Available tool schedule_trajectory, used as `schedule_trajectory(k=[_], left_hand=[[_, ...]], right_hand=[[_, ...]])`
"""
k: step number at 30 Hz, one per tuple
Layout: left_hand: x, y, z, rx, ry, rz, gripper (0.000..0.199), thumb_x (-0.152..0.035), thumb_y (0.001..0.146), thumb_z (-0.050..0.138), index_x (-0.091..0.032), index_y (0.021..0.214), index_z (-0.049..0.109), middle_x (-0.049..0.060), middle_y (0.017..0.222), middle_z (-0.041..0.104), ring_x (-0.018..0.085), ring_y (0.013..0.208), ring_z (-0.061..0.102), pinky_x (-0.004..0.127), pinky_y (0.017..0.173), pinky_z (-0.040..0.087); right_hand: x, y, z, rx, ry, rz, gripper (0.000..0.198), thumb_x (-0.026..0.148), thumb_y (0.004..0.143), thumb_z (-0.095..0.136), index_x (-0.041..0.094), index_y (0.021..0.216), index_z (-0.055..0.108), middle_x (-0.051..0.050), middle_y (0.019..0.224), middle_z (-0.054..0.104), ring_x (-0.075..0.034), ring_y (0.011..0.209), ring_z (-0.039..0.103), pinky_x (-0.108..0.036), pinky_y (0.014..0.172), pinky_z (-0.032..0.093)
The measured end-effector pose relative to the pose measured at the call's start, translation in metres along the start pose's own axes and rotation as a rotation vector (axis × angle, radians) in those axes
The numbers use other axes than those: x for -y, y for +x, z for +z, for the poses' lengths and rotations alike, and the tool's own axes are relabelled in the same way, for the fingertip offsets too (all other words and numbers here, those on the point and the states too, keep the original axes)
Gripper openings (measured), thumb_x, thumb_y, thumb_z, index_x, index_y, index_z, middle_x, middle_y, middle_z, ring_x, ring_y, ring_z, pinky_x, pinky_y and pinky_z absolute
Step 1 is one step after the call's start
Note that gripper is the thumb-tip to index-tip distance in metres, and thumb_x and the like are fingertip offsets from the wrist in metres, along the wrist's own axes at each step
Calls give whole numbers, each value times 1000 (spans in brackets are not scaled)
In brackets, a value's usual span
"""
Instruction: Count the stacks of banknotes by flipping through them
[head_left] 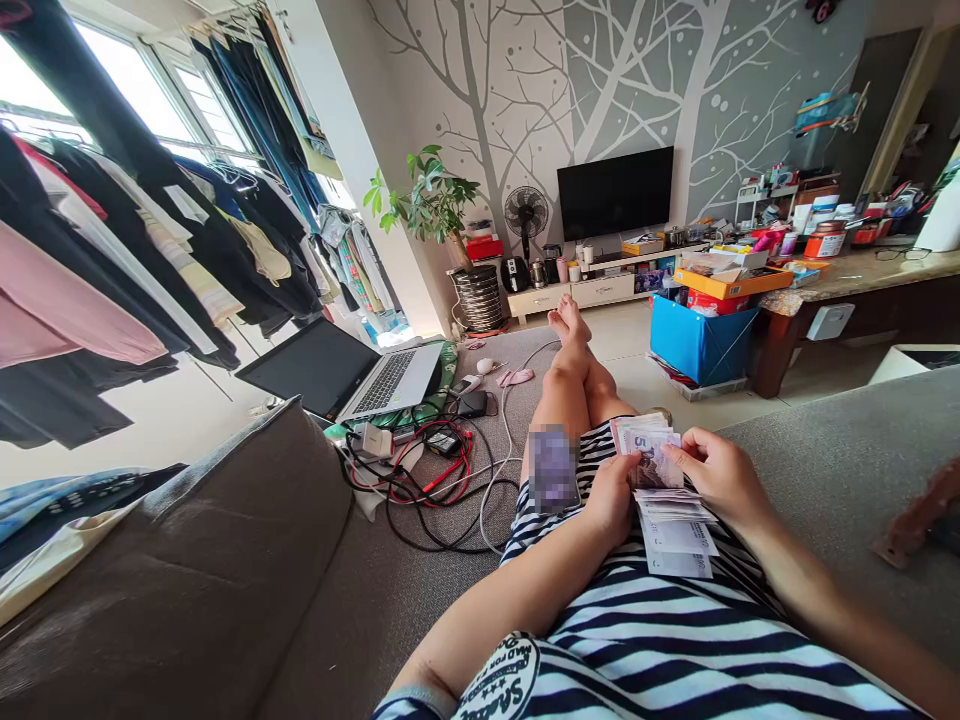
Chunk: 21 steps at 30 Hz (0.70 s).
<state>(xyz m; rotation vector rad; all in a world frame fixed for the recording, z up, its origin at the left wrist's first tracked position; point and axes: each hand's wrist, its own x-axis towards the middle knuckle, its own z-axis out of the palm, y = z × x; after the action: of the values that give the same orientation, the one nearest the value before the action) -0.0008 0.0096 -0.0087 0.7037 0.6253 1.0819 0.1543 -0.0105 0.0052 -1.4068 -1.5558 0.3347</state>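
My left hand [611, 492] is closed, its thumb pressing on a small stack of banknotes [651, 468] above my lap. From the other side my right hand [724, 478] pinches the edge of the top note between thumb and fingers. A "5" is printed on that note; its other digits are partly covered. Just below, more banknotes [679, 540] lie in overlapping layers on the striped clothing [660, 620]. To the left of the hands, a blurred phone-like rectangle [553, 468] rests on the thigh.
On the grey sofa [420, 620] to the left sit an open laptop [382, 380] and tangled black, red and white cables [450, 490]. Beyond stand a potted plant [480, 300], a TV [615, 200] and a blue box [701, 340] beside a cluttered table [862, 270].
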Motion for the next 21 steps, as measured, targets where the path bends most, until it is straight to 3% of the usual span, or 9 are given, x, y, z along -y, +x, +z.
schedule_trajectory(k=[11,17,21], left_hand=[[2,2,0,-11,-20,5,39,-40,69,75,-10,94,76,14,90,77,31,96,71,41,95,50],[0,1,2,-30,-47,-19,35,-38,72,72,-10,93,76,16,91,77,32,95,72,42,95,51],[0,0,3,-46,-59,-40,36,-38,71,73,-10,93,75,15,88,77,33,97,72,44,97,51]], right_hand=[[1,-3,0,15,86,-7,33,51,90,58,22,74,61,-1,64,65,-19,59,58,-28,58,43],[4,-6,-2,-58,131,34,29,49,85,63,22,78,64,-3,67,68,-20,61,62,-29,59,46],[3,-6,-10,17,144,3,29,50,89,61,22,80,65,-2,71,68,-20,64,61,-29,61,47]])
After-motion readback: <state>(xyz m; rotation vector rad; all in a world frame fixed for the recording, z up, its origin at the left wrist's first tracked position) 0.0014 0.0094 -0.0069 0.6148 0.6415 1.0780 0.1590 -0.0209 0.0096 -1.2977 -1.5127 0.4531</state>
